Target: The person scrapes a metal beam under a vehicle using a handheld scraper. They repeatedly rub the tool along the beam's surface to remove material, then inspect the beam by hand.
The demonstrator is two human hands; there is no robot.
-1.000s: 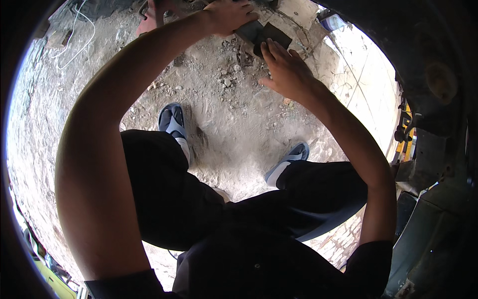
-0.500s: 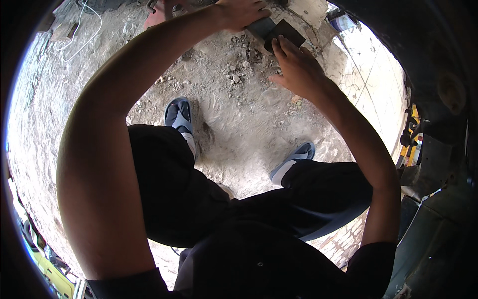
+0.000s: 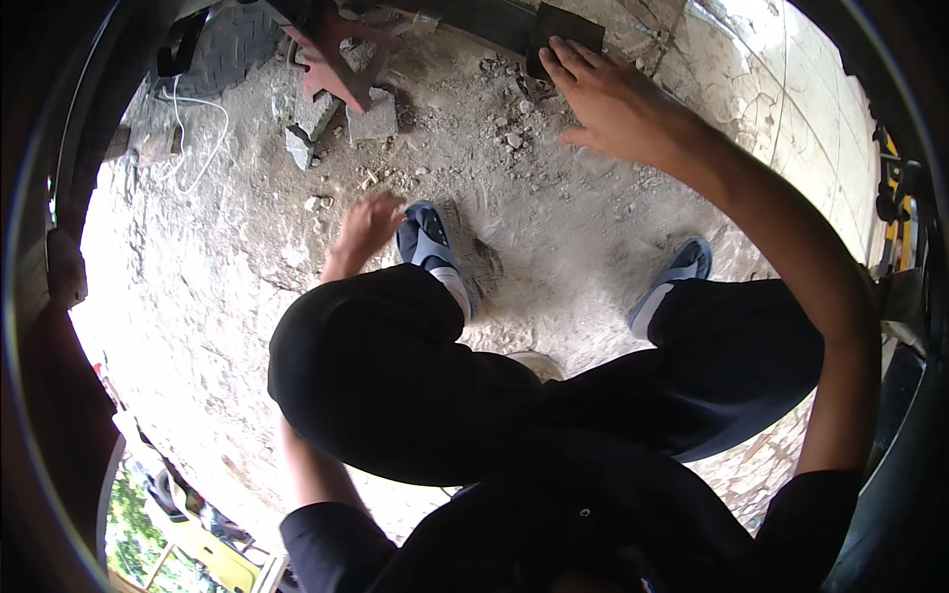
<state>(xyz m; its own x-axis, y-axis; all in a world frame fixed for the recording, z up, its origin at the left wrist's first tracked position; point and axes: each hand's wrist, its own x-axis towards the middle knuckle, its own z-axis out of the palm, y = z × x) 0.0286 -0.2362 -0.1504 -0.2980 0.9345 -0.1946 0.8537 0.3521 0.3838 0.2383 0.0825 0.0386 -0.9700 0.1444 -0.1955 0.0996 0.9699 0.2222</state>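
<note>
My right hand (image 3: 613,104) reaches to the top of the view. Its outstretched fingertips rest on a dark square plate (image 3: 565,25), and the thumb stands apart below. The plate sits against the end of a long dark bar (image 3: 484,22) running off to the upper left. My left hand (image 3: 369,225) is near my left knee, away from the plate and bar. Its fingers look bent but are smeared by motion, so whether they hold anything is unclear.
A red metal stand (image 3: 331,64) and broken grey blocks (image 3: 373,116) lie at upper left, near a thin white cord (image 3: 219,133). Pebbles are scattered over the dirt floor (image 3: 563,237). A pale cracked slab (image 3: 791,109) lies at right. My sandalled feet (image 3: 427,237) stand between.
My left hand has left the bar and come back down toward my left knee. My right hand stays on the plate. The view has shifted, showing more of the red stand and blocks.
</note>
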